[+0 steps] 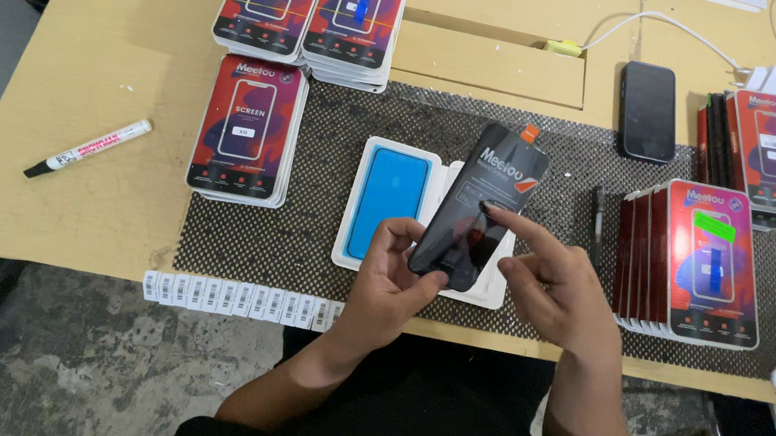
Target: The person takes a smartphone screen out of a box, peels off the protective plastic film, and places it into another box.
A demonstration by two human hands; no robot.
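- Seen from above, a person stands at a tan worktable (pixel 120 53) with a black mesh mat (pixel 307 227) laid across its near half.
- Their left hand (pixel 391 283) is closed around the lower end of a black phone screen panel (pixel 477 210), thumb on its face and fingers curled behind, holding it tilted above the mat.
- Their right hand (pixel 555 280) holds nothing; it is loosely open, with the index fingertip touching the middle of the panel's glossy face and the other fingers relaxed.
- An orange pull tab (pixel 530 133) sticks up at the panel's far end.
- Directly below the panel lies an open white tray (pixel 358 204), its left half holding a bright blue rectangular insert (pixel 388 203); the right half is mostly hidden by the panel.
- Red retail boxes surround the work: two stacks at the far left (pixel 311 3), one stack nearer (pixel 248 130), and a row standing on edge to the right (pixel 692 258).
- A dark phone (pixel 648 110) lies face up at the far right, a white marker (pixel 87 148) at the left, and a strip of barcode labels (pixel 238 298) runs along the near edge.
- Judging by the pose, the panel is out of its tray and being checked or touched on its face; any further handling would call for a steady edge grip, keeping fingertips light on the glass.
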